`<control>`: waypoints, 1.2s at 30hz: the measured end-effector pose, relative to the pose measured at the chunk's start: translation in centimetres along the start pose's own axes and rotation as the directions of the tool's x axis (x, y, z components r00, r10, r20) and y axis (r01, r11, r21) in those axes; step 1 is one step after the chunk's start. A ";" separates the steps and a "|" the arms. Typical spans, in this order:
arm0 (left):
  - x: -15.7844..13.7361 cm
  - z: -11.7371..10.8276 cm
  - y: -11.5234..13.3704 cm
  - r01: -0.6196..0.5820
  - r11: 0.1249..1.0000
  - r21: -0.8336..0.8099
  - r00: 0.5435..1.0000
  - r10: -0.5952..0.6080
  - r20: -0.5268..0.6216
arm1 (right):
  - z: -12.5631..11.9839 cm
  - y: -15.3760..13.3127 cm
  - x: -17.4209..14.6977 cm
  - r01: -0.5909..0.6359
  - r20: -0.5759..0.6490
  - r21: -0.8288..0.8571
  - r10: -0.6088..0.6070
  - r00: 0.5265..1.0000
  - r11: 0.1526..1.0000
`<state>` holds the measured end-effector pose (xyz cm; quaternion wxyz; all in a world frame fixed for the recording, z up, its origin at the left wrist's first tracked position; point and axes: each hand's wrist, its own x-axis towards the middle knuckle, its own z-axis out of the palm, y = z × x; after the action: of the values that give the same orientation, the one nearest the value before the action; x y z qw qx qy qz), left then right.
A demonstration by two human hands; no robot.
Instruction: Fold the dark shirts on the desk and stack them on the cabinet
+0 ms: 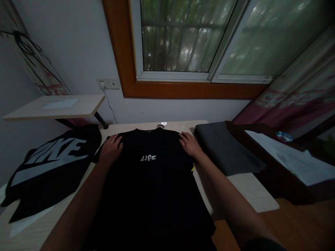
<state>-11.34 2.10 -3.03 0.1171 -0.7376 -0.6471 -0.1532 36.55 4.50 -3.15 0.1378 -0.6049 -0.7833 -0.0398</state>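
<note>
A black T-shirt [154, 191] with small white lettering on the chest lies spread out on the pale table [246, 188]. Its collar points toward the window wall and its lower end runs out of the picture near me. My left hand [111, 149] rests on the left shoulder of the shirt, fingers stretched out. On the opposite shoulder lies my right hand [190, 143], its fingers spread and flat on the cloth. A bit of yellow [193, 168] shows at the shirt's right edge, below my right wrist.
Left of the shirt lies a black garment [60, 177] with large grey lettering, beneath a small raised shelf [52, 108] on dark legs. To the right are a folded dark grey cloth [227, 146] and a white sheet [290, 157]. A cord [111, 106] hangs from a wall socket.
</note>
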 end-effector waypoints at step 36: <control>0.1 -0.1 7.7 0.068 0.997 -0.042 0.997 -0.067 0.026 | -0.1 -7.0 2.4 0.175 0.007 0.119 -0.177 0.984 0.977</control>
<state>-3.67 1.14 -2.71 0.0880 -0.7195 -0.6695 -0.1620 29.27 4.84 -1.69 0.1621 -0.5244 -0.8359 -0.0001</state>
